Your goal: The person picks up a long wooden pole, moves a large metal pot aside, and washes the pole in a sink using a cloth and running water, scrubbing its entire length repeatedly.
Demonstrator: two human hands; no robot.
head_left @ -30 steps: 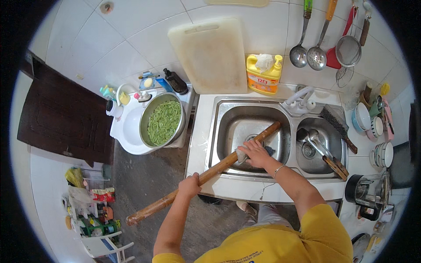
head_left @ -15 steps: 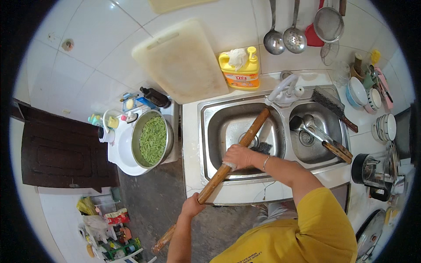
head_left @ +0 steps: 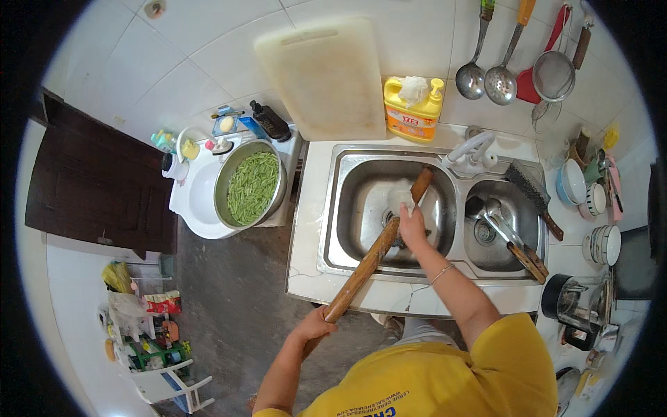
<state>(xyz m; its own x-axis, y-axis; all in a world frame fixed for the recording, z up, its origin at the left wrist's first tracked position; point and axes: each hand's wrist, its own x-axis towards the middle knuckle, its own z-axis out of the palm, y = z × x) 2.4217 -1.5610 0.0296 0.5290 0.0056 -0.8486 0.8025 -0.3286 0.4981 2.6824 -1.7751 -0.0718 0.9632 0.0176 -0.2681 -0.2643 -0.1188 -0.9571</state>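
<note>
The person is washing a long wooden pole [head_left: 372,258] over the left basin of the steel sink [head_left: 333,208], near the middle of the frame. The pole is running on a slant from the basin down to the lower left, crossing the sink's front rim and the white desk [head_left: 306,229]. The left hand [head_left: 314,326], at lower centre, is gripping the pole's lower end with closed fingers. The right hand [head_left: 412,226] is pressing on the pole over the basin; it looks curled round the pole, possibly over a cloth, though that is too small to tell. Judged from this, the scrubbing step is under way. The next move is likely calling for the left hand to steady or turn the pole while the right hand is working along its length.

Of packages, a yellow detergent jug [head_left: 412,111] is standing at upper centre behind the sink, squarish, with an orange label and a white rag [head_left: 415,89] on top. A dark bottle [head_left: 269,120] is lying at upper left, beside a small blue box [head_left: 224,125]. A red packet [head_left: 161,303] is sitting on the rack at lower left.
</note>
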